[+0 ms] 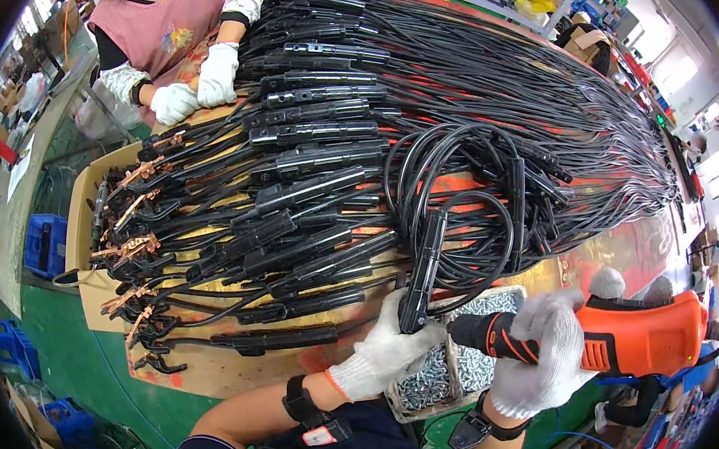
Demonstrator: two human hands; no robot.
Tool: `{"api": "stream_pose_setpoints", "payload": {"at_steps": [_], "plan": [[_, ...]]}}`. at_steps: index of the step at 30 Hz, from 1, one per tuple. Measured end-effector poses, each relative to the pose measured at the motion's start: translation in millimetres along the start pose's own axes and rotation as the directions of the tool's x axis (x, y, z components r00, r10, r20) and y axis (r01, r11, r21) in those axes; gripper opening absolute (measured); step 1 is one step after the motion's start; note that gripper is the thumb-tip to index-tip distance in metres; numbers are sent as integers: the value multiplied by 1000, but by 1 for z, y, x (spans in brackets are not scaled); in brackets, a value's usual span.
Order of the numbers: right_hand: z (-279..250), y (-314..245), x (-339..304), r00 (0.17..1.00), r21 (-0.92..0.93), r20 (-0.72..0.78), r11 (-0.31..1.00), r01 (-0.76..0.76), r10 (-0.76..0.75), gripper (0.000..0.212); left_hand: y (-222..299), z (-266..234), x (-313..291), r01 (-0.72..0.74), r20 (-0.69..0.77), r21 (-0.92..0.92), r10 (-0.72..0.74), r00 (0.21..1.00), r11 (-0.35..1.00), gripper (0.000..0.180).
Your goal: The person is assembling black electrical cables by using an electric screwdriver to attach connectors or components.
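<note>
My left hand [384, 355], in a white glove, closes around the lower end of a black plastic cable housing [427, 265] that stands nearly upright. My right hand [558, 353], also gloved, grips an orange and black power screwdriver [636, 338]. The tool lies level, its black nose pointing left at the lower end of the housing; whether the tip touches it I cannot tell. Below both hands stands a tray [399, 408] filled with small silver screws [472, 354]. Coiled black cable [458, 169] lies just beyond the housing.
Rows of black cables with housings [321, 127] cover the table, their copper clamp ends [131, 247] at the left over a cardboard sheet [105, 301]. Across the table a person in a pink apron [151, 14] rests gloved hands [196, 90] near the cables. Blue crates [46, 244] stand left.
</note>
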State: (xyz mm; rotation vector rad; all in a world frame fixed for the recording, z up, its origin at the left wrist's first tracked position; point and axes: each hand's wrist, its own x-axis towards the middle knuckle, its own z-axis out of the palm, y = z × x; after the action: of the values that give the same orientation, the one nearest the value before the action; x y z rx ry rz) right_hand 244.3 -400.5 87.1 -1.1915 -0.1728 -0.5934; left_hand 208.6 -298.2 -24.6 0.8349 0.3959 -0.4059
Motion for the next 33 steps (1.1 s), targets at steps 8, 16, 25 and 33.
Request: {"api": "stream_pose_setpoints", "payload": {"at_steps": [8, 16, 25, 33], "plan": [[0, 9, 6, 998, -32, 63, 999, -15, 17, 61, 3, 1, 1, 31, -37, 61, -29, 999, 998, 65], [-2, 16, 8, 992, -124, 82, 987, 104, -94, 80, -8, -5, 8, -42, 29, 39, 41, 999, 998, 65], [-1, 0, 9, 994, -161, -18, 981, -110, 109, 46, -19, -15, 19, -125, 79, 57, 120, 990, 991, 67], [-120, -59, 32, 951, 492, -121, 815, 307, -285, 49, 65, -45, -61, -323, -33, -302, 328, 944, 897, 24]]}}
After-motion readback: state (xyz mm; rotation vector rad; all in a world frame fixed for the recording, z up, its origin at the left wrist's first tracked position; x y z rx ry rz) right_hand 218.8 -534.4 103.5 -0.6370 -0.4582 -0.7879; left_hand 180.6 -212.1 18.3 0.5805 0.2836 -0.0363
